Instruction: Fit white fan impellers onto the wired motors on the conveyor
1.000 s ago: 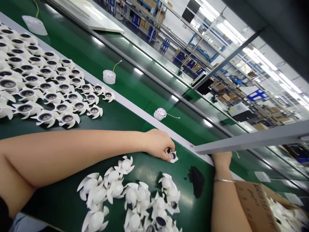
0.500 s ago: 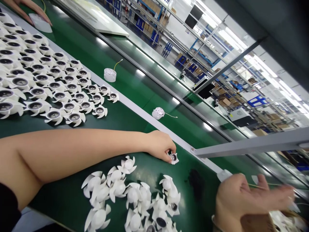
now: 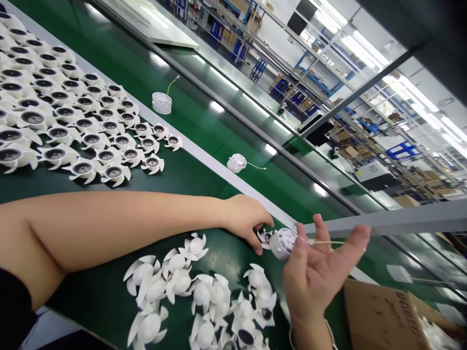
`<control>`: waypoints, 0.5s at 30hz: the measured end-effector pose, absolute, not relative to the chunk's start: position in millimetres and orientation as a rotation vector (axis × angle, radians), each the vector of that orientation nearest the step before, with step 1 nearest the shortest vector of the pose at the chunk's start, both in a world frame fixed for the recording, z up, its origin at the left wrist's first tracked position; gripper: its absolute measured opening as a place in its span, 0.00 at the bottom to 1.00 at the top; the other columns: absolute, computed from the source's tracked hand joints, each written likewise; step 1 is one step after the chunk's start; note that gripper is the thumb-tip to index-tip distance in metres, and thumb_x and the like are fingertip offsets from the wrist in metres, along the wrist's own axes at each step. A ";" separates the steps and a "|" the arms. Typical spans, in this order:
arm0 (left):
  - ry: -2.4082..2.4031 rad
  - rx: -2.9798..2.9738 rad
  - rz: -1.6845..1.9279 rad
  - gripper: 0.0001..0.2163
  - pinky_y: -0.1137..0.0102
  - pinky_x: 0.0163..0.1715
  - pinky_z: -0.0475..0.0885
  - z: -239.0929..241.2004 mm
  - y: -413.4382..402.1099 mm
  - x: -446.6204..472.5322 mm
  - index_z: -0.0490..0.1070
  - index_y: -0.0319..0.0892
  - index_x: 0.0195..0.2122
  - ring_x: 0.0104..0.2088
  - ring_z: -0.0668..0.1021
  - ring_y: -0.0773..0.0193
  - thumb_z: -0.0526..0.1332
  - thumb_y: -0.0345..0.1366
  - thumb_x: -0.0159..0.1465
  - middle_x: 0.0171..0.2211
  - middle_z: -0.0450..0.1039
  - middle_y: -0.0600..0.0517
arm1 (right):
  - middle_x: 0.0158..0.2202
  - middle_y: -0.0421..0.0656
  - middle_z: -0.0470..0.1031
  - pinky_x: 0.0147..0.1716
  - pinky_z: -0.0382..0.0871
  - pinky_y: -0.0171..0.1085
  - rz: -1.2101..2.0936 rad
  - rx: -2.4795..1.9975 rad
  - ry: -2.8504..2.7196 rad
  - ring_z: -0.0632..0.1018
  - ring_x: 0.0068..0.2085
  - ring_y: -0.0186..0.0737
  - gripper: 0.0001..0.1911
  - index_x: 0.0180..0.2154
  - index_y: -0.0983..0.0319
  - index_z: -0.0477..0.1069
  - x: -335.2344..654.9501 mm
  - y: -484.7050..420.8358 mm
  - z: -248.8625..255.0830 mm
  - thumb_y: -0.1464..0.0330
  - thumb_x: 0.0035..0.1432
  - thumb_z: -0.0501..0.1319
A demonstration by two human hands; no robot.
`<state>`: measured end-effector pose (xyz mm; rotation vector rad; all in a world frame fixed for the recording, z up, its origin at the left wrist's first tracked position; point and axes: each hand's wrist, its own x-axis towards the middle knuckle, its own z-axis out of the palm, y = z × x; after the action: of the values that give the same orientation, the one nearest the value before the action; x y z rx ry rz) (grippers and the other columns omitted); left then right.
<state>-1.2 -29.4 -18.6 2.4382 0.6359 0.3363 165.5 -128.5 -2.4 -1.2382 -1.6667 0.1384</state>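
Observation:
My left hand (image 3: 251, 221) reaches across the green work surface, thumb and forefinger parted. Just beyond its fingertips is a small white fan impeller (image 3: 266, 238), partly covered by a white round fan housing (image 3: 282, 243). My right hand (image 3: 315, 272) holds that housing at its fingertips, palm turned up, and a thin pale wire runs from it across the fingers. Below my left forearm lie loose white impellers (image 3: 202, 291), most with their domed hubs up. Farther left, impellers (image 3: 83, 124) stand in dense rows with dark hub openings up.
Two more wired housings, one far (image 3: 161, 103) and one nearer (image 3: 237, 163), rest on the green belt (image 3: 204, 121) beyond a pale rail (image 3: 207, 163). A grey metal bar (image 3: 386, 221) slants across the right. A cardboard box (image 3: 379, 311) holding white parts stands lower right.
My right hand has swung left from the right side, bringing the fan housing up to the impeller. My left hand's fingers have parted from the impeller. Another person's hand at upper left has gone from view.

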 end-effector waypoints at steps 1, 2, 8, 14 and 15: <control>0.632 2.422 0.323 0.34 0.71 0.27 0.62 -17.7 -28.6 -1.9 0.70 0.46 0.56 0.38 0.77 0.61 0.70 0.56 0.51 0.37 0.79 0.55 | 0.72 0.47 0.25 0.56 0.70 0.59 0.155 -1.227 -1.669 0.60 0.67 0.56 0.42 0.71 0.49 0.34 164.0 -127.2 -3.9 0.71 0.66 0.57; 0.629 2.402 0.308 0.38 0.71 0.28 0.63 -16.7 -27.8 -2.7 0.68 0.45 0.58 0.38 0.77 0.61 0.70 0.58 0.49 0.38 0.78 0.54 | 0.72 0.47 0.26 0.57 0.70 0.59 0.171 -1.213 -1.667 0.60 0.67 0.56 0.42 0.71 0.49 0.34 162.5 -125.9 -5.2 0.72 0.66 0.57; 0.652 2.254 0.270 0.46 0.71 0.32 0.66 -11.1 -24.2 -7.0 0.64 0.47 0.61 0.38 0.77 0.60 0.69 0.64 0.44 0.41 0.77 0.53 | 0.72 0.49 0.26 0.56 0.69 0.60 0.204 -1.202 -1.741 0.60 0.67 0.56 0.42 0.71 0.47 0.33 160.4 -118.0 -16.3 0.71 0.66 0.56; 0.741 2.117 0.308 0.41 0.70 0.30 0.66 -9.5 -24.1 -7.2 0.64 0.46 0.61 0.37 0.77 0.61 0.60 0.67 0.54 0.41 0.77 0.53 | 0.66 0.54 0.56 0.51 0.73 0.55 0.077 -1.256 -1.784 0.74 0.56 0.52 0.28 0.66 0.55 0.58 181.4 -117.8 -21.3 0.72 0.66 0.56; 0.780 2.118 0.315 0.38 0.69 0.30 0.65 -9.6 -25.1 -6.3 0.66 0.45 0.60 0.37 0.77 0.60 0.57 0.67 0.57 0.41 0.77 0.52 | 0.62 0.53 0.64 0.50 0.73 0.54 0.031 -1.286 -1.802 0.75 0.54 0.51 0.22 0.60 0.57 0.67 186.6 -119.0 -20.1 0.73 0.65 0.57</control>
<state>-6.3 -25.1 -9.6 2.1181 0.7797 0.3154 186.6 -119.0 -20.1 -1.2859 -1.8018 0.0307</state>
